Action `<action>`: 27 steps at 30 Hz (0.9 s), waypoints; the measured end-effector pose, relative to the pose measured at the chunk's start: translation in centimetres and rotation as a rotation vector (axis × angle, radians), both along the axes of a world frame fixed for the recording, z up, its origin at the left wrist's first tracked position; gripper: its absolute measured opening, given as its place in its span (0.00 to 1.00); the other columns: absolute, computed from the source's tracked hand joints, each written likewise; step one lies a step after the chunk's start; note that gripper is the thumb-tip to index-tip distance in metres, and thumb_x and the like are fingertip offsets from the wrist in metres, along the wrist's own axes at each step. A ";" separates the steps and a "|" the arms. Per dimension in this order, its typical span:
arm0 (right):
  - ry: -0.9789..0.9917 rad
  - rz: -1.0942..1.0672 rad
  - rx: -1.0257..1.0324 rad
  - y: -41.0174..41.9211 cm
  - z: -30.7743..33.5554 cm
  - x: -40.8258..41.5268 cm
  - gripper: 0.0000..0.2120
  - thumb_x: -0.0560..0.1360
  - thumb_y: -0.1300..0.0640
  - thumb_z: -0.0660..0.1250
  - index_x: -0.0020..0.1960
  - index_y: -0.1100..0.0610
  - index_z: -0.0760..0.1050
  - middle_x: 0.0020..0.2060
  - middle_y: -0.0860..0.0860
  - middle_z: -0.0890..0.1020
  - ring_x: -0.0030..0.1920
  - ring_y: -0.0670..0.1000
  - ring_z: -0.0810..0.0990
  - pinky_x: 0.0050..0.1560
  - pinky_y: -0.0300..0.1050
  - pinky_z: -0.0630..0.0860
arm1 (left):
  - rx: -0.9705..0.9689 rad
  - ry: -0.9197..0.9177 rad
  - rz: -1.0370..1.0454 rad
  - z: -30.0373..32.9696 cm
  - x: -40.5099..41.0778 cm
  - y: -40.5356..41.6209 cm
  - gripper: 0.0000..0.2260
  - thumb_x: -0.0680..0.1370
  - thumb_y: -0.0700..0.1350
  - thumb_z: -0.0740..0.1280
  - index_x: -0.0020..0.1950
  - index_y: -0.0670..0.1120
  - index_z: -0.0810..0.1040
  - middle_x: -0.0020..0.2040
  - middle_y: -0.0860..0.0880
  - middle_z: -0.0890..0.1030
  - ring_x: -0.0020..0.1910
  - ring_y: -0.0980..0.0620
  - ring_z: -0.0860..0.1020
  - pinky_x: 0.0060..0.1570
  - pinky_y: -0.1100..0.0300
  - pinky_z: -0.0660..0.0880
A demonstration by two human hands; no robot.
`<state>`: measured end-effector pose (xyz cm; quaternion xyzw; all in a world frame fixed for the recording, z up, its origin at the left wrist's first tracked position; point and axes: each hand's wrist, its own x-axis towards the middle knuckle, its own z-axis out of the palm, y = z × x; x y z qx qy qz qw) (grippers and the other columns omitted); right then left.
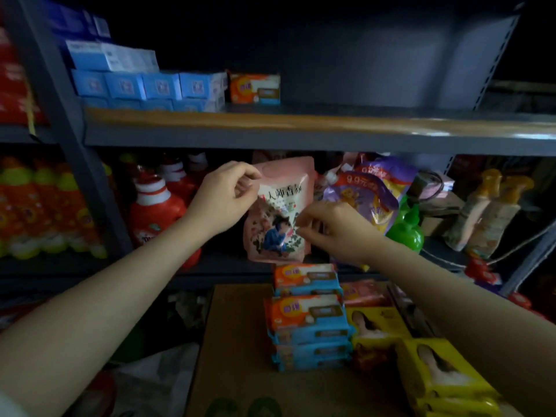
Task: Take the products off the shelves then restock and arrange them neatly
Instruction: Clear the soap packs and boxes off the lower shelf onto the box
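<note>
Left hand (pixel 224 197): fingers curled, thumb and fingertips pinching the upper left edge of the pink pouch (pixel 278 210). Grip is at the pouch's top corner, wrist bent toward the right.

Right hand (pixel 332 228): fingers curled in a pinch at the pouch's right side, about mid-height, near the printed figure. Whether the fingertips actually clamp the film or only touch it cannot be told; the contact spot is small and dim.

Pink pouch: upright, held in front of the lower shelf (pixel 228 267), under the edge of the upper shelf (pixel 301 136). Red bottle (pixel 156 212) with white cap stands just to its left; purple pouches (pixel 370 191) lean just to its right, with a green bottle (pixel 406 230) beyond them.

Upper shelf: blue boxes (pixel 150 85) stacked at left, 1 orange-and-blue pack (pixel 255 87) beside them, rest of the board bare.

Below the hands: a stack of orange-and-blue packs (pixel 310 320) on a cardboard box (pixel 234 341), yellow packs (pixel 436 368) to its right.
</note>
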<state>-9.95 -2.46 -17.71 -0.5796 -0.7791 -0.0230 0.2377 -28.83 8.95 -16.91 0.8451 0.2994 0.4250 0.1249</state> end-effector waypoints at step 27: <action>-0.227 -0.386 -0.124 25.9 16.0 0.4 0.27 0.80 0.52 0.58 0.74 0.60 0.55 0.72 0.59 0.62 0.71 0.59 0.62 0.69 0.49 0.59 | 0.652 0.230 0.253 10.2 -2.1 12.8 0.18 0.73 0.53 0.57 0.51 0.41 0.78 0.48 0.44 0.79 0.47 0.43 0.77 0.46 0.51 0.73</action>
